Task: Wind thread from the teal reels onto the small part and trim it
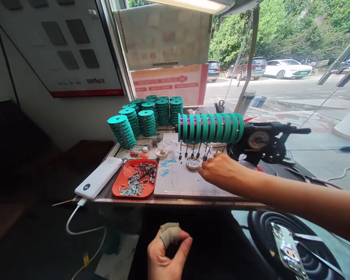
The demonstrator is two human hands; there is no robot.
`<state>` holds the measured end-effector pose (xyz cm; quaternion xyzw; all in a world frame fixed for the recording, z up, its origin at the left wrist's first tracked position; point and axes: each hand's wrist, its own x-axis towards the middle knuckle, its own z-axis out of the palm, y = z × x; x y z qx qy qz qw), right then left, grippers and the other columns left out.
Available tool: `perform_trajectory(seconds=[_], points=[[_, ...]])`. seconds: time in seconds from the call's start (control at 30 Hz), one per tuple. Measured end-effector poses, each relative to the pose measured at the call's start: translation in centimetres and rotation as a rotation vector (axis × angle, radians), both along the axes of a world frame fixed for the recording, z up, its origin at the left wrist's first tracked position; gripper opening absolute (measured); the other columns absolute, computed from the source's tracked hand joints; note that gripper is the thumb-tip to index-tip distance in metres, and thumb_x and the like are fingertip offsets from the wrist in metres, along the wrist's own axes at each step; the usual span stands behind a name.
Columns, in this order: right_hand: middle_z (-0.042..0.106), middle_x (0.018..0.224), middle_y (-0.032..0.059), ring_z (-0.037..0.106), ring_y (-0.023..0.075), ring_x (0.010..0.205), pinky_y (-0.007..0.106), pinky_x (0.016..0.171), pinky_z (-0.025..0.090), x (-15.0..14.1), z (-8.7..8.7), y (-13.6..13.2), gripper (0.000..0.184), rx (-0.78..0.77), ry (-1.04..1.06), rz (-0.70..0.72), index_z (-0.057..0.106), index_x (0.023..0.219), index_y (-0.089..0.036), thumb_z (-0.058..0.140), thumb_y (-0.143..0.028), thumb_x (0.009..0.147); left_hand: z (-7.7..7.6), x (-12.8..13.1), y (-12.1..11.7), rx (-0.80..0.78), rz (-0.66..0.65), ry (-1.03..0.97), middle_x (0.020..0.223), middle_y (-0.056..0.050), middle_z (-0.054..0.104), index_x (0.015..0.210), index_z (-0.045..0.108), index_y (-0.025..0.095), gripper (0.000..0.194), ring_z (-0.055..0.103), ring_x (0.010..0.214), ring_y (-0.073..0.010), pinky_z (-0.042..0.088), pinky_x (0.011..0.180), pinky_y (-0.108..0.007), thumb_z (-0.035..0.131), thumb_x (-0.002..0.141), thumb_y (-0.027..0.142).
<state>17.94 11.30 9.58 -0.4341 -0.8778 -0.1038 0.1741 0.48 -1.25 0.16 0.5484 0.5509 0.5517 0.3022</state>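
Note:
My right hand [218, 171] reaches out over the white work board [181, 182], fingers curled together in a pinch beside a small white dish of tiny beads [192, 162]. What the fingertips hold is too small to make out. Just above it a row of green line spools [210, 127] sits on a winder shaft, with small dark weights hanging under them. My left hand [167, 252] hangs low in front of the table edge, fingers curled, one fingertip wrapped in grey tape; nothing shows in it.
Stacks of green spools [146, 116] stand at the back left. A red tray of small metal parts [135, 178] and a white power bank [99, 178] with cable lie at the left. The black hand winder [265, 142] sits right; a scooter wheel [291, 241] below.

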Motion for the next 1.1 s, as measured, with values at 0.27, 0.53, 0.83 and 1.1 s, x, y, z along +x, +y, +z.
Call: perform_trajectory(seconds=[0.27, 0.53, 0.83, 1.1], points=[[0.066, 0.082, 0.0074, 0.053, 0.0212, 0.085, 0.035, 0.088, 0.037, 0.4, -3.3, -8.0, 0.018, 0.007, -0.206, 0.572, 0.066, 0.075, -0.015, 0.050, -0.009, 0.080, 0.0, -1.5, 0.1, -0.019, 0.067, -0.047, 0.060, -0.001, 0.068, 0.059, 0.069, 0.021, 0.006, 0.064, 0.059, -0.0163, 0.051, 0.058, -0.021, 0.073, 0.057, 0.024], [0.050, 0.045, -0.0019, 0.037, 0.0119, 0.043, 0.025, 0.046, 0.030, -3.4, -9.5, -10.8, 0.054, -0.043, 0.303, 0.548, 0.056, 0.059, -0.018, 0.016, -0.021, 0.096, -0.2, -4.2, -0.1, -0.097, 0.032, -0.099, 0.062, -0.002, 0.071, 0.062, 0.071, 0.021, 0.008, 0.066, 0.062, -0.0167, 0.052, 0.062, -0.021, 0.075, 0.056, 0.023], [0.063, 0.060, 0.0035, 0.055, 0.0144, 0.058, 0.026, 0.058, 0.035, -3.6, -7.8, -11.1, 0.023, -0.619, 0.519, 0.243, 0.063, 0.073, -0.016, 0.044, -0.020, 0.084, 0.6, -3.9, -1.1, -0.118, -0.099, 0.012, 0.060, -0.001, 0.067, 0.062, 0.069, 0.020, 0.005, 0.063, 0.059, -0.0159, 0.050, 0.057, -0.021, 0.073, 0.061, 0.024], [0.062, 0.058, 0.0020, 0.052, 0.0144, 0.055, 0.026, 0.056, 0.033, -4.2, -8.6, -11.3, 0.022, -0.547, 0.462, 0.247, 0.060, 0.068, -0.018, 0.045, -0.018, 0.083, 0.9, -3.3, -1.1, -0.043, -0.198, 0.196, 0.062, 0.000, 0.063, 0.066, 0.067, 0.020, 0.003, 0.061, 0.057, -0.0139, 0.049, 0.054, -0.021, 0.068, 0.068, 0.022]])
